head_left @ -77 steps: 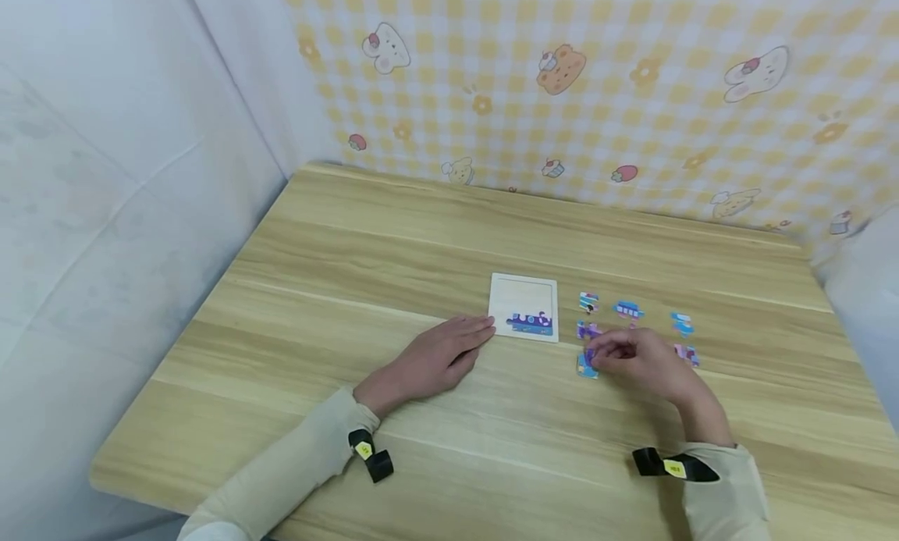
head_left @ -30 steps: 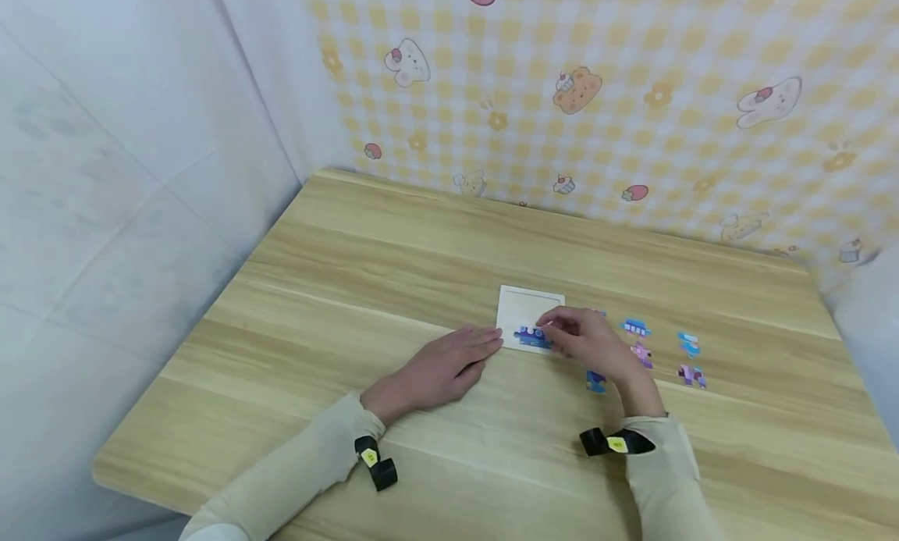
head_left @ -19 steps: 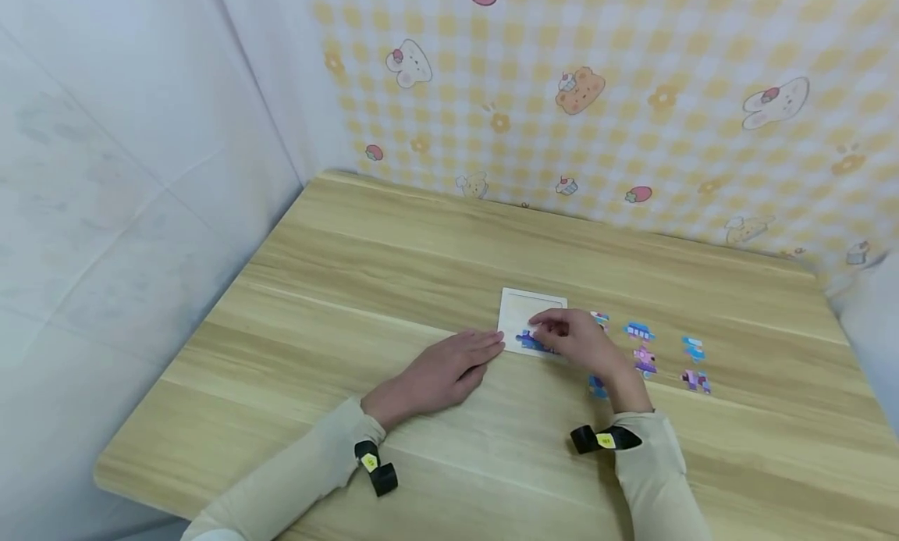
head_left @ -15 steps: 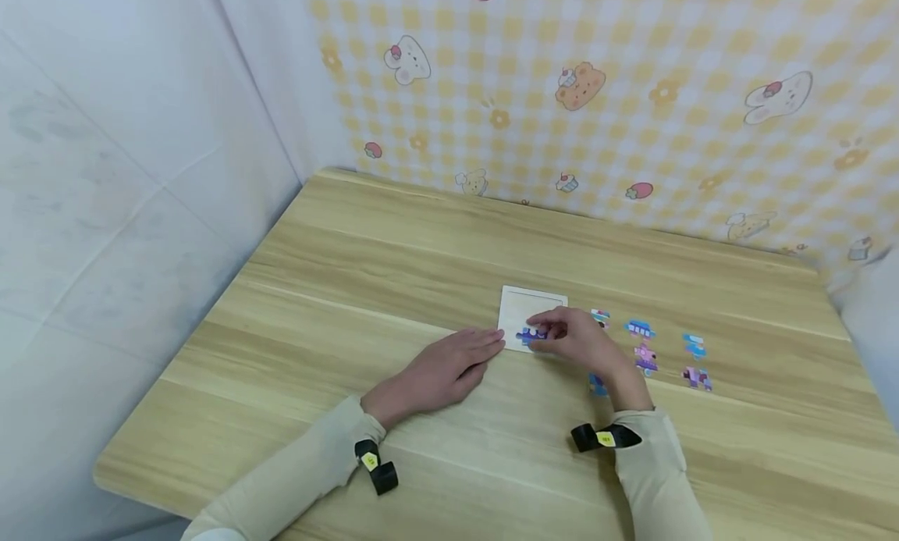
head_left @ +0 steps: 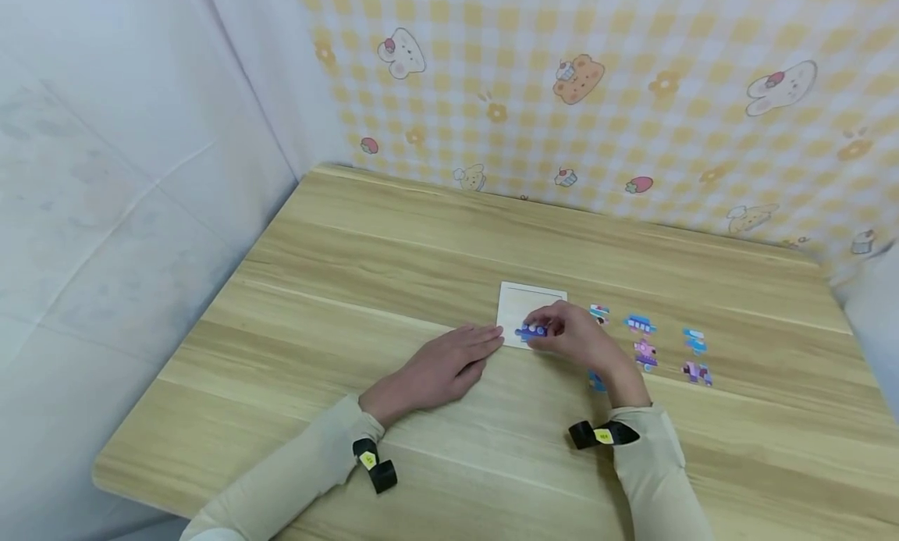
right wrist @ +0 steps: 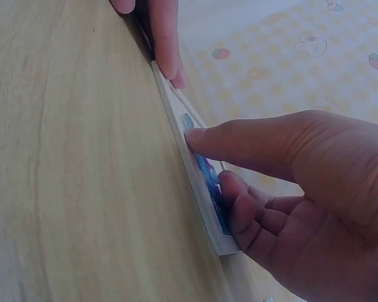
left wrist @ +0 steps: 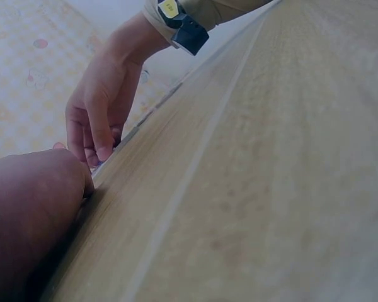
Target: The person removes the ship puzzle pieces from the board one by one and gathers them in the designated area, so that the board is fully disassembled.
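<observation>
A white square puzzle tray (head_left: 530, 296) lies on the table, with joined blue and purple jigsaw puzzle pieces (head_left: 528, 332) along its near edge. My left hand (head_left: 438, 369) lies flat with straight fingers, their tips on the tray's left rim. Bent over the tray from the right, my right hand (head_left: 577, 339) has its thumb and curled fingers on a puzzle piece in that near row. In the right wrist view the thumb presses the row's left part and the curled fingers (right wrist: 242, 211) touch its right part. The hand covers the row's right end in the head view.
Several loose puzzle pieces lie right of the tray, among them a blue one (head_left: 640, 324), a pink and purple one (head_left: 644, 354) and a purple one (head_left: 697, 373). A checked curtain (head_left: 520, 104) hangs behind the wooden table (head_left: 379, 252).
My right hand has moved left from the loose pieces to the tray, and a purple piece has left their nearest column. Lately its thumb and fingers shift slightly on the row. My left hand stays put.
</observation>
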A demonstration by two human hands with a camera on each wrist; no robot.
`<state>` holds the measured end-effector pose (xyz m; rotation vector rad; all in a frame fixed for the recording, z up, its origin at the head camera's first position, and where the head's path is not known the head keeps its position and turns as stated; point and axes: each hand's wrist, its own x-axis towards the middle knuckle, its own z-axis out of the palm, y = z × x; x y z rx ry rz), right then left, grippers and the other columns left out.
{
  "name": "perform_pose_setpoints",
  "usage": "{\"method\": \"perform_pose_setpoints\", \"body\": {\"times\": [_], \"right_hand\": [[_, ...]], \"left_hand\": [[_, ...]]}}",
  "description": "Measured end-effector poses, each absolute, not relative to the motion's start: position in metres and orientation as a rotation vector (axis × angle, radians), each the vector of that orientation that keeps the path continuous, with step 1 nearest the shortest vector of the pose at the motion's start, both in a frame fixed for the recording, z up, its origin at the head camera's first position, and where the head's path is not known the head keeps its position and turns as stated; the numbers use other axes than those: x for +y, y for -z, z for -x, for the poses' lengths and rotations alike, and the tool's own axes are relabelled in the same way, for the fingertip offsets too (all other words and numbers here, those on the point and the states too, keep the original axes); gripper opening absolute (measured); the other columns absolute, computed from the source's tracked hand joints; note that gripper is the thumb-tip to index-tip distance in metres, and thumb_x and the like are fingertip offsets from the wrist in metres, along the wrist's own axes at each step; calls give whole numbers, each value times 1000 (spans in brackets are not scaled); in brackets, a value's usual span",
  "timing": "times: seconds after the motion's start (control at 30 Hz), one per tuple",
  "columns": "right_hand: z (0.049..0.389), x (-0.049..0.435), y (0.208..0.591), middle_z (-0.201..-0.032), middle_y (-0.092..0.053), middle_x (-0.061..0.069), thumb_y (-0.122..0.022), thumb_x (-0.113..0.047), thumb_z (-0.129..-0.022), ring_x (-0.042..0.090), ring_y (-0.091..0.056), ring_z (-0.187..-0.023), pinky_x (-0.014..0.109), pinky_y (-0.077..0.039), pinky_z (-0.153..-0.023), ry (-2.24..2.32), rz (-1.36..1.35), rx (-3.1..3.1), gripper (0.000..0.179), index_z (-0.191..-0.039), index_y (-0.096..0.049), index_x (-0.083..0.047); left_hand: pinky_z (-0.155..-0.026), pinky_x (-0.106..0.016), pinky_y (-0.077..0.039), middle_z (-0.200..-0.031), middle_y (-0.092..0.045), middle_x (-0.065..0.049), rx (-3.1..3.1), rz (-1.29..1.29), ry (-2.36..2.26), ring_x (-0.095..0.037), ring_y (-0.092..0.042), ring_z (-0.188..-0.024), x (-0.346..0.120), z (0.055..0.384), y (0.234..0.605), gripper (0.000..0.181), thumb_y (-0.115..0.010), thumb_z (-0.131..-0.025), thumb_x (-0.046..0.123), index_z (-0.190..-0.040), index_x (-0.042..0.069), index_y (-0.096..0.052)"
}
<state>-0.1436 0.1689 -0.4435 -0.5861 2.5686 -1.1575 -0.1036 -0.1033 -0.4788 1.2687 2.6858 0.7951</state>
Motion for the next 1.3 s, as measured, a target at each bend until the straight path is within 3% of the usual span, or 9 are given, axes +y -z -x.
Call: {"method": "perform_pose_setpoints", "body": {"times": [0.43, 0.77, 1.03, 1.3], "right_hand": [[143, 168, 444, -94, -66, 9, -81, -5, -89, 20, -52, -75, 26, -46, -64, 1221, 547, 2563, 21, -108, -74, -5], [145, 173, 444, -84, -65, 3, -71, -7, -97, 17, -51, -68, 25, -44, -58, 1255, 496, 2572, 15, -110, -79, -5], [146, 175, 447, -88, -66, 4, -71, -5, -97, 17, -55, -75, 23, -47, -63, 1250, 508, 2563, 12, -108, -76, -4], [146, 176, 448, -87, -65, 4, -69, -6, -98, 17, -54, -74, 23, -46, -61, 1267, 501, 2530, 10, -106, -76, -5]], "left_hand": [[-127, -35, -22, -160, -44, -7, 2703, -1278, -810, -17, -37, -150, -104, 104, 480, 45, -47, -110, 17, -153, 4, -49], [-127, -34, -23, -159, -46, -7, 2715, -1297, -819, -17, -39, -150, -103, 105, 480, 44, -48, -110, 17, -152, 5, -50], [-127, -34, -23, -159, -46, -7, 2714, -1295, -826, -18, -39, -150, -103, 105, 481, 44, -48, -110, 16, -152, 4, -50], [-127, -34, -22, -159, -46, -7, 2707, -1280, -822, -18, -38, -150, -103, 104, 481, 45, -48, -110, 16, -152, 4, -50]]}}
